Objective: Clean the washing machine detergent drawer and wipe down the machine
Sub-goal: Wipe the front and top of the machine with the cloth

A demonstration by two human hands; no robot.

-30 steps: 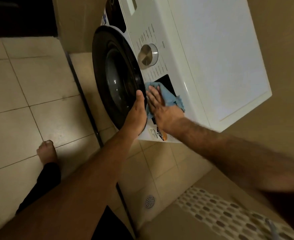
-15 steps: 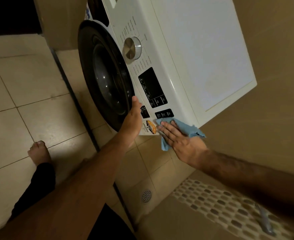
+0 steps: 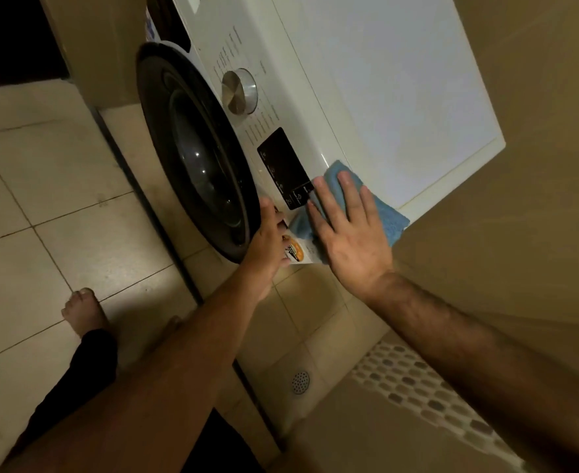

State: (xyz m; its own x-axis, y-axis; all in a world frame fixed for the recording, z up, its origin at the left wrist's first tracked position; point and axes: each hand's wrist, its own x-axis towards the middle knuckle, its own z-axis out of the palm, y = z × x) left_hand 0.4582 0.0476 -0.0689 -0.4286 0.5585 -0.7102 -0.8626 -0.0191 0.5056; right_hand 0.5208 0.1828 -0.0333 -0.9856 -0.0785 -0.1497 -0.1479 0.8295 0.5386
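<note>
A white front-loading washing machine [image 3: 400, 83] fills the upper middle of the view, with a dark round door [image 3: 192, 155], a silver dial [image 3: 239, 91] and a black display panel [image 3: 283, 167]. My right hand [image 3: 349, 233] lies flat with straight fingers on a blue cloth [image 3: 383, 213], pressing it against the machine's front top corner beside the display. My left hand [image 3: 267, 240] rests against the front panel at the door's rim, next to an orange sticker [image 3: 295, 252]. The detergent drawer is at the far end, mostly out of frame.
Beige floor tiles [image 3: 42, 199] spread to the left, where my bare foot [image 3: 83, 312] and dark trouser leg stand. A round floor drain [image 3: 300, 382] sits below the machine. A pebble-mosaic strip [image 3: 434, 397] runs at lower right. A tan wall [image 3: 537, 165] closes the right side.
My right hand swept the cloth down the control panel to the lower corner, then back up onto the corner by the display. The left hand stayed at the door rim.
</note>
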